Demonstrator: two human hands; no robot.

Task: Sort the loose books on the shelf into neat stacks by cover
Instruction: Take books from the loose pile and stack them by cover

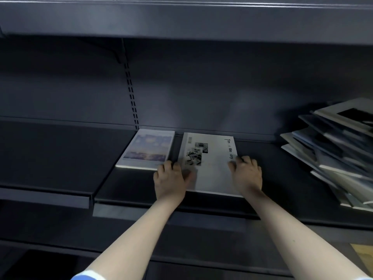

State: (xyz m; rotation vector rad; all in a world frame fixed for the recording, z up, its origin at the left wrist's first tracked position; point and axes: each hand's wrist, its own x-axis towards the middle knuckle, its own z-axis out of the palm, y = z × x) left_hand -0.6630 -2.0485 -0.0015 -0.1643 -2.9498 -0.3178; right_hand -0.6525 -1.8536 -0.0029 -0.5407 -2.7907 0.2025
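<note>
A white book with black-and-white photos and black lettering [212, 164] lies flat on the dark shelf [282, 188], a little right of centre. My left hand [170, 179] grips its left edge, thumb resting on the cover. My right hand [246, 173] holds its right edge, fingers curled over the side. Just to the left lies a second book with a bluish, cloudy picture on its cover [146, 149], apart from the white one by a narrow gap. A loose, slanting pile of several books [335, 150] leans at the shelf's right end.
The grey shelf back wall has a slotted upright [132, 98] behind the bluish book. Another shelf board [181, 19] hangs overhead. A separate shelf section [50, 158] lies to the left, with a lower shelf below the front lip.
</note>
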